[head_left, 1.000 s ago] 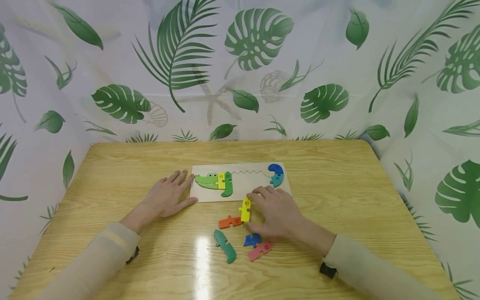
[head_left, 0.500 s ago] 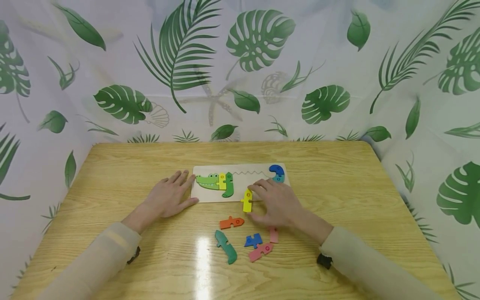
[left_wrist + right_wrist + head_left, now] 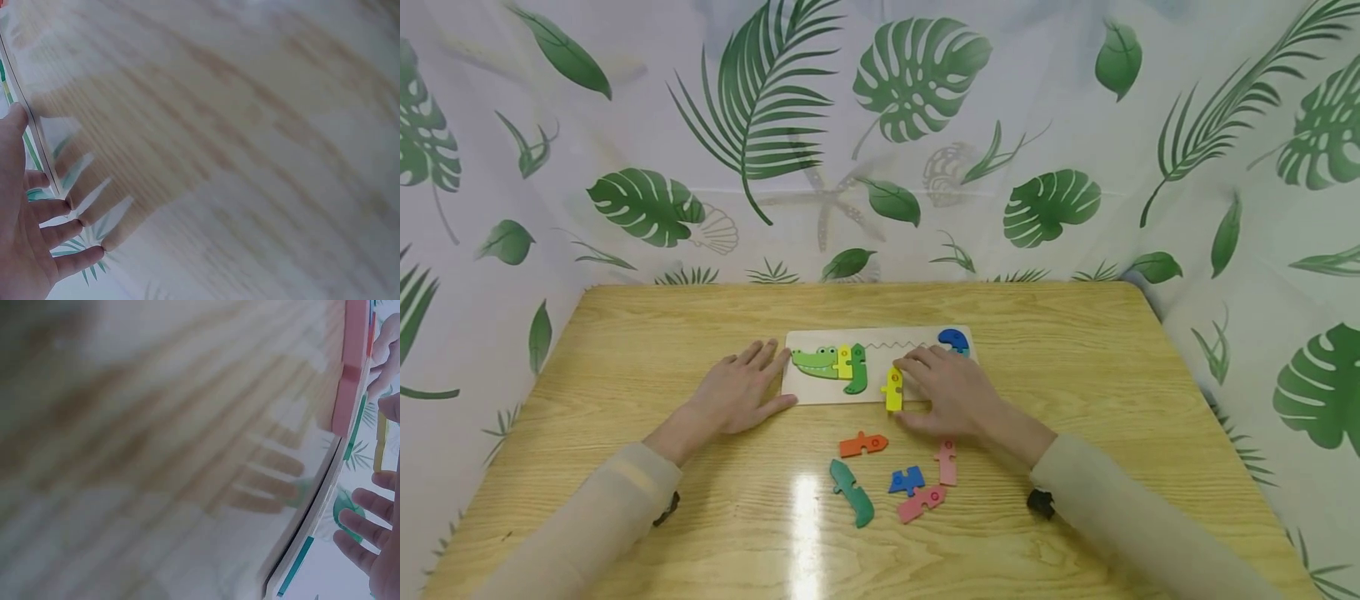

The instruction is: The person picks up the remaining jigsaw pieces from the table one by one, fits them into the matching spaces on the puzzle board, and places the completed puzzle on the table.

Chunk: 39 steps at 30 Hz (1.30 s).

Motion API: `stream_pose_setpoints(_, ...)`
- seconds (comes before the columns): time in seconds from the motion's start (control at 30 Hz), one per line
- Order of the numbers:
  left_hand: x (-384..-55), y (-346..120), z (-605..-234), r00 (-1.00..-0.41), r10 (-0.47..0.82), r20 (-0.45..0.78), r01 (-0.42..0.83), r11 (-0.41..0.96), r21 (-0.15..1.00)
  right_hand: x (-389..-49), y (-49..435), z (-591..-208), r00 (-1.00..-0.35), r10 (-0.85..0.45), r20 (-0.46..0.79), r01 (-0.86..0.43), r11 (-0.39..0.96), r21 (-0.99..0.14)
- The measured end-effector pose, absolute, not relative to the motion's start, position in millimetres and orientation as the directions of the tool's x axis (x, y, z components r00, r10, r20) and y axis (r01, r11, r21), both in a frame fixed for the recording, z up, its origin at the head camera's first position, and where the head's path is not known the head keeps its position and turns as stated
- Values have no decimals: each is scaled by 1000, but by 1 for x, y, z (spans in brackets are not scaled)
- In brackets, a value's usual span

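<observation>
In the head view a wooden crocodile puzzle board (image 3: 808, 395) lies on the table. My right hand (image 3: 955, 392) pinches a yellow puzzle piece (image 3: 893, 390) between thumb and index finger, over the board's front edge. From the right wrist, the same yellow piece (image 3: 380, 440) shows edge-on, the other fingers spread apart. With fingers extended, my left hand (image 3: 733, 392) rests at the board's left edge. Set in the board are a green crocodile head (image 3: 815, 363), a yellow piece (image 3: 844, 362), a green leg piece (image 3: 857, 369) and a blue tail piece (image 3: 953, 339), partly hidden by the right hand.
Loose pieces lie in front of the board: orange (image 3: 862, 445), teal green (image 3: 852, 493), blue (image 3: 907, 480) and two pink ones, one upright (image 3: 947, 463) and one slanted (image 3: 922, 503). The wooden table (image 3: 700, 525) meets a leaf-print cloth (image 3: 880, 225) behind.
My right hand has carried the yellow piece away from me, from near the orange piece to the board's front edge, uncovering the upright pink piece. The left hand stays put.
</observation>
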<state>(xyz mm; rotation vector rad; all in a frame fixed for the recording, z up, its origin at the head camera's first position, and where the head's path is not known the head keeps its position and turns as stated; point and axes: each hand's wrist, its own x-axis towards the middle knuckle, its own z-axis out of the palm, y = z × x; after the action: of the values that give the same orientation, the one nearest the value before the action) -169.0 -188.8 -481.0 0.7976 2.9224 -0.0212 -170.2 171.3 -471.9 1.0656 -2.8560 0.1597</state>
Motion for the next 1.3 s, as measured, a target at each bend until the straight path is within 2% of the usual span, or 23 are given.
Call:
stream_pose_setpoints(0.6,-169,-189,-480,-856,503,-117,504,863,26,-194,171,-471,-742,-667,67,-669,744,3)
stream_pose_setpoints(0.87,-169,-189,-481,-857,501,-117,502,864,26,-204,169,-470,-755,-655,36,-656,754,-31)
stream_pose_setpoints(1.3,-169,-188,-479,-854,503,-133,504,863,23,-215,164,-471,-728,-684,-40,-683,729,-45)
